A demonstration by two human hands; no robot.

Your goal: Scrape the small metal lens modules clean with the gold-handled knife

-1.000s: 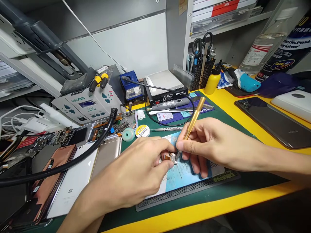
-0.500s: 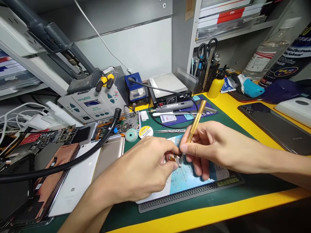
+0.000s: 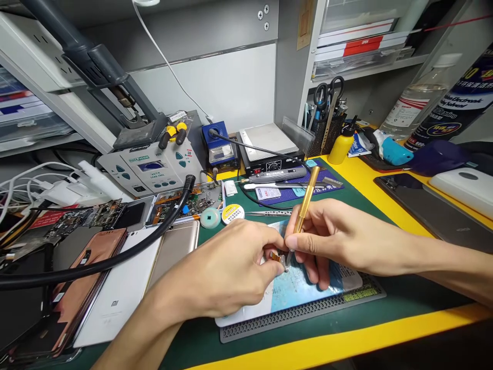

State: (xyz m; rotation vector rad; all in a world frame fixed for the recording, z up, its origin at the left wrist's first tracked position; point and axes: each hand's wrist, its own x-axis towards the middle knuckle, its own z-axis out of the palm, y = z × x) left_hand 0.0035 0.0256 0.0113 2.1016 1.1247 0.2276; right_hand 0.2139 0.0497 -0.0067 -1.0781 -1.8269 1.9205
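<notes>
My left hand [image 3: 234,267] pinches a small metal part [image 3: 278,257] with an orange flex strip, partly hidden by the fingers. In my right hand [image 3: 331,236] is a gold-handled knife [image 3: 308,198], gripped like a pen with its handle tilted up and its thin blade pointing down at the small part. Both hands are close together over a blue and white sheet [image 3: 283,295], which lies on a grey perforated mat [image 3: 246,331]. The blade's very tip is too small to make out clearly.
Phones and back covers [image 3: 115,293] lie at the left, crossed by a black hose [image 3: 146,244]. Behind are tweezers [image 3: 269,213], a round tin [image 3: 233,214], a hot air station [image 3: 154,167] and a yellow bottle [image 3: 341,146]. A dark phone [image 3: 431,205] rests at the right.
The view has tilted slightly, so the background sits a little lower. Both hands keep their grips, and the knife and small part have shifted only slightly.
</notes>
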